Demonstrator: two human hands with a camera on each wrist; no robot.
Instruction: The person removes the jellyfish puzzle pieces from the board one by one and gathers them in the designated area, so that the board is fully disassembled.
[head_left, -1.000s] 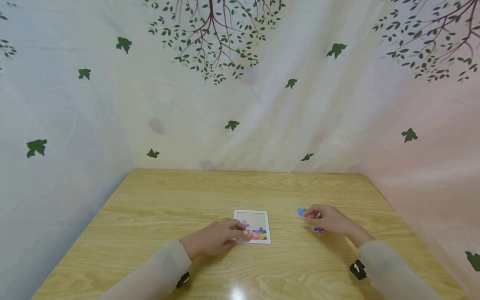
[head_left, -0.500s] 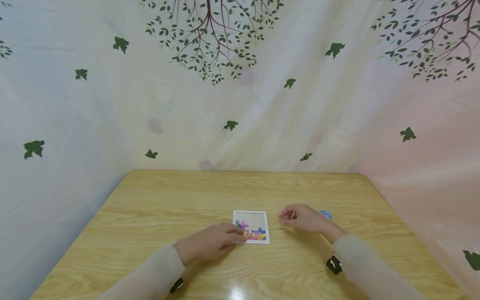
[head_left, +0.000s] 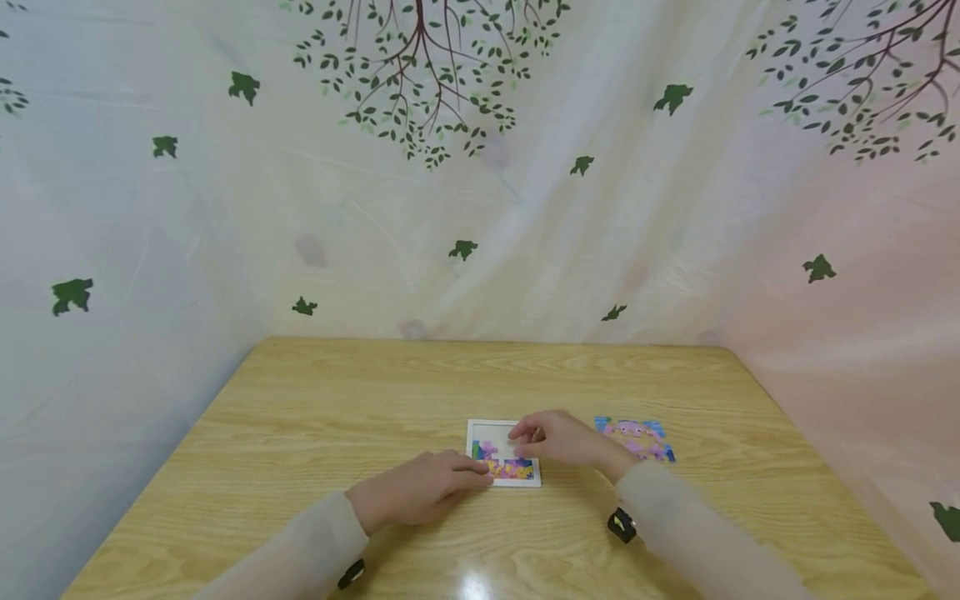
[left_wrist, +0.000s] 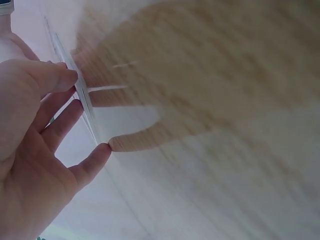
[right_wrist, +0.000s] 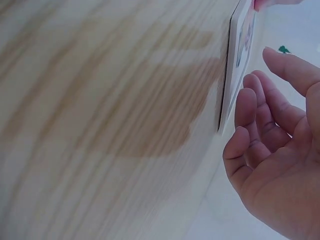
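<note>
A small white-rimmed jigsaw tray lies on the table. Joined jigsaw pieces in pink, yellow and blue fill its near part and left side; bare backing shows above them. My left hand rests its fairly straight fingers on the tray's near left corner. The left wrist view has those fingertips at the tray's edge. Over the tray's right side hovers my right hand, fingers bent, thumb apart from the index finger. No piece shows between them in the right wrist view, though a thin one could be hidden.
Right of the tray lies a flat colourful picture of a pink figure on blue, partly covered by my right forearm. The wooden table meets a leaf-patterned curtain at the back and sides.
My right hand has moved left from the colourful picture to above the tray, uncovering most of that picture. The left hand has shifted only slightly at the tray's corner.
</note>
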